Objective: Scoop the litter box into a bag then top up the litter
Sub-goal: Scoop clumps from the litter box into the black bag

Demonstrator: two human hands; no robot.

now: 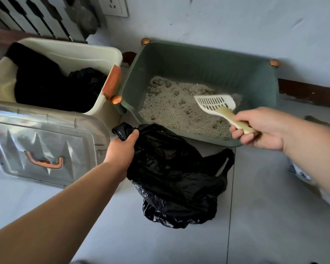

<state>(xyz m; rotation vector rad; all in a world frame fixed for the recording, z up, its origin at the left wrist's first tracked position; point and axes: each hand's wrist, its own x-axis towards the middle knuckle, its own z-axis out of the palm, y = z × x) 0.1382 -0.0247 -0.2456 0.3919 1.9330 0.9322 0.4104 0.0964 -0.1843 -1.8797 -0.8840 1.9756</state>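
1. Closest in, the black bag (pixel 175 178) is lying slumped on the grey floor tiles, lapping over the near rim of the litter box (pixel 198 60). It's thin, crinkly, glossy plastic, with one loop handle flopping out to the right. I can't tell whether anything's in it.
2. The left hand (pixel 122 147) is gripping the bag's other bunched handle, fingers curled tight round it, just by the box's near left corner. I'm guessing it's getting the mouth open.
3. The right hand (pixel 259 128) is wrapping its fingers round the yellowish handle of the scoop (pixel 215 104). The white slotted head is hovering low over the right side of the litter (pixel 171 109), and the slots are looking empty.
4. The box itself is sitting against the wall: dull green, smooth plastic, a rounded rectangle with high sides and coppery knobs at the corners. The litter is showing as fine grey grit, and darker lumpy clumps are dotting the back and middle.
5. So I'm reading this as early days. The clumps are all waiting to be lifted, and the topping up isn't happening yet.
6. Off to the left, a clear lidded tub (pixel 44 147) with an orange handle is sitting beside the bag, and a cream bin (pixel 74 52) holding dark cloth is standing behind it.
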